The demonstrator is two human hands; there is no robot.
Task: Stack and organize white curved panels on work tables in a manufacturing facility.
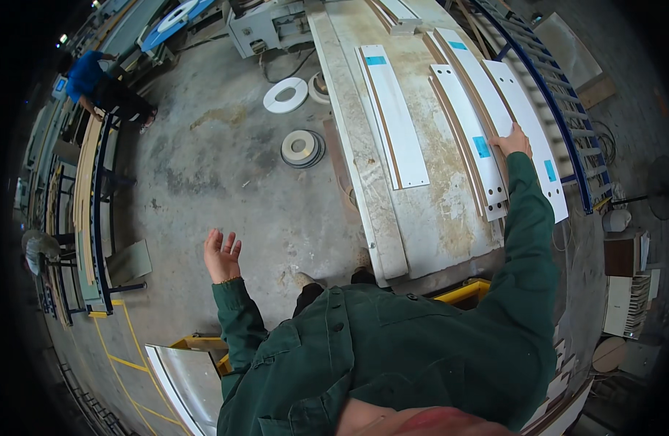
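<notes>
My left hand is held up over the floor, away from the table, with its fingers apart and nothing in it. Stretched out over the table, my right hand grips the near part of a long white board in the middle stack, thumb on one side and fingers toward the other. Beside it on the left lies a stack of white boards with brown edges, holes and a blue label. To its right is another white board with holes. A separate white board lies further left on the table.
The worn table has a long raised left edge. A blue roller conveyor runs along its right. White rings and round coils lie on the floor. A person in blue stands by a rack at far left.
</notes>
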